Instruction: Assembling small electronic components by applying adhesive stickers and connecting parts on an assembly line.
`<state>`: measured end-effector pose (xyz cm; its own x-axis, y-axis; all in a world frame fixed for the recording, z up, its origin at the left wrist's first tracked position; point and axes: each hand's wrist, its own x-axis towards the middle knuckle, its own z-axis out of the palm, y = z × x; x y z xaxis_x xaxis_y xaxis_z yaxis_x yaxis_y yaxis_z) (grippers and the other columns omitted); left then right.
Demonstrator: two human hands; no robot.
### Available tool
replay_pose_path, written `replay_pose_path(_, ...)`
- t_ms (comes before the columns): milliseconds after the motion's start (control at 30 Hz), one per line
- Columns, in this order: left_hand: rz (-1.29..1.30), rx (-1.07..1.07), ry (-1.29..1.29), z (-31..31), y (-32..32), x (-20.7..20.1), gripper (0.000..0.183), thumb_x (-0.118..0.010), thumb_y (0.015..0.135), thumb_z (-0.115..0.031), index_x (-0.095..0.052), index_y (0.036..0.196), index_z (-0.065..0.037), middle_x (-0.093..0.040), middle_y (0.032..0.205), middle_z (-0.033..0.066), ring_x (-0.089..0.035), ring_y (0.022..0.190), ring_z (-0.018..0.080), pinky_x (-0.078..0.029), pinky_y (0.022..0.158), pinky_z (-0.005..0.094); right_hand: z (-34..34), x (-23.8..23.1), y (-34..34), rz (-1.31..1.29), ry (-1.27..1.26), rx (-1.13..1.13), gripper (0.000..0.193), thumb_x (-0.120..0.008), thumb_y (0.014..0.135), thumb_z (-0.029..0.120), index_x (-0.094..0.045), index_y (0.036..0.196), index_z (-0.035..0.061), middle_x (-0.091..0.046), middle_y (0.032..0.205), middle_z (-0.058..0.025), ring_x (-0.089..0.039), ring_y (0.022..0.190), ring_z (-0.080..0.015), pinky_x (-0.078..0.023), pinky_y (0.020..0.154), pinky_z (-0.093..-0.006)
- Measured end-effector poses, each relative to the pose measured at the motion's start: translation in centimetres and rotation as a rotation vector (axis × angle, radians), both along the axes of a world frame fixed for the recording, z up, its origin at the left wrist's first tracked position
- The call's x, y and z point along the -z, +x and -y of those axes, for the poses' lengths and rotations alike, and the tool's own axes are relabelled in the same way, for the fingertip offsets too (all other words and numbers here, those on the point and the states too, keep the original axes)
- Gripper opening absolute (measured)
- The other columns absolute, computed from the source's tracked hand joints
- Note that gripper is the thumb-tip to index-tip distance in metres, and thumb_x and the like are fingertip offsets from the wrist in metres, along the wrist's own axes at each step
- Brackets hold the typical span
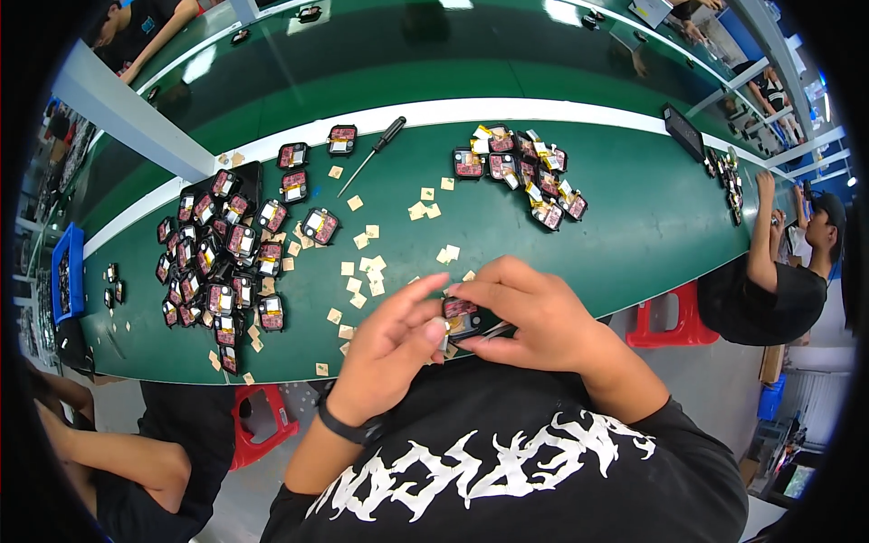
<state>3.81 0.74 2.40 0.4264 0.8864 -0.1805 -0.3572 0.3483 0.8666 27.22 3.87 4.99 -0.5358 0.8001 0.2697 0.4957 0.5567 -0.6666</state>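
In front of my chest, at the near edge of the bench, my left hand (389,339) grips a small black case with a red circuit board (460,307) in it. My right hand (543,317) holds the same case from the other side, its index finger at the top edge and its thumb low on the right. A thin silver strip, perhaps a tweezers leg, shows by the right thumb; its full shape is hidden. Fingers cover much of the case. Small tan square pieces (376,264) lie scattered beyond my left hand.
A large heap of similar cases (241,239) covers the left of the green bench (625,208). A smaller cluster (503,168) with yellow tape lies ahead. A screwdriver (387,136) rests near the far rail. Co-workers sit at both sides; red stools (672,319) stand below.
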Motion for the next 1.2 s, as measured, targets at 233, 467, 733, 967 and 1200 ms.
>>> replay_pose_path(233,-0.068,-0.116,-0.145,-0.7,0.9,1.7,0.028,-0.061,0.103,-0.001,-0.051,0.129,0.003,-0.069,0.112,0.0127,-0.073,0.094,0.0181,-0.06,0.077,0.0286,0.4,-0.7,1.9,-0.118,-0.273,0.072,0.036,-0.075,0.09,0.006,-0.066,0.125,0.0045,-0.062,0.118,-0.0139,-0.068,0.096,-0.0288,-0.056,0.071,-0.0379)
replay_pose_path(467,-0.053,-0.263,-0.12,-0.5,1.4,2.2,0.029,-0.063,0.1,0.003,-0.049,0.126,0.002,-0.068,0.109,0.0133,-0.071,0.1,0.0195,-0.062,0.084,0.0328,1.7,0.2,0.8,-0.112,-0.433,0.101,0.019,-0.067,0.099,0.01,-0.063,0.113,-0.0013,-0.07,0.081,-0.0121,-0.067,0.068,-0.0291,-0.052,0.063,-0.0369)
replay_pose_path(733,-0.107,-0.496,0.015,-0.4,3.0,2.6,0.031,-0.065,0.1,0.004,-0.056,0.13,0.003,-0.069,0.113,0.0114,-0.067,0.097,0.0125,-0.057,0.085,0.0273,1.9,0.0,-1.8,-0.312,-1.009,0.261,0.021,-0.066,0.103,0.018,-0.054,0.105,0.0008,-0.072,0.078,-0.0094,-0.064,0.055,-0.012,-0.049,0.049,-0.028)
replay_pose_path(967,-0.161,-0.525,0.065,0.0,3.3,3.2,0.031,-0.064,0.101,0.003,-0.058,0.131,0.005,-0.069,0.113,0.0114,-0.068,0.095,0.0119,-0.057,0.083,0.0264,0.7,0.5,-2.8,-0.378,-1.191,0.319,0.021,-0.065,0.103,0.019,-0.053,0.103,0.0021,-0.071,0.078,-0.0085,-0.063,0.053,-0.0103,-0.046,0.044,-0.0245)
replay_pose_path(1200,-0.235,-0.528,0.152,0.3,3.2,3.8,0.033,-0.063,0.102,0.003,-0.058,0.135,0.006,-0.068,0.115,0.0121,-0.069,0.098,0.0134,-0.057,0.085,0.0257,1.2,0.4,-3.2,-0.459,-1.217,0.336,0.02,-0.065,0.103,0.019,-0.054,0.105,0.0027,-0.071,0.077,-0.0082,-0.063,0.051,-0.011,-0.046,0.045,-0.0236)
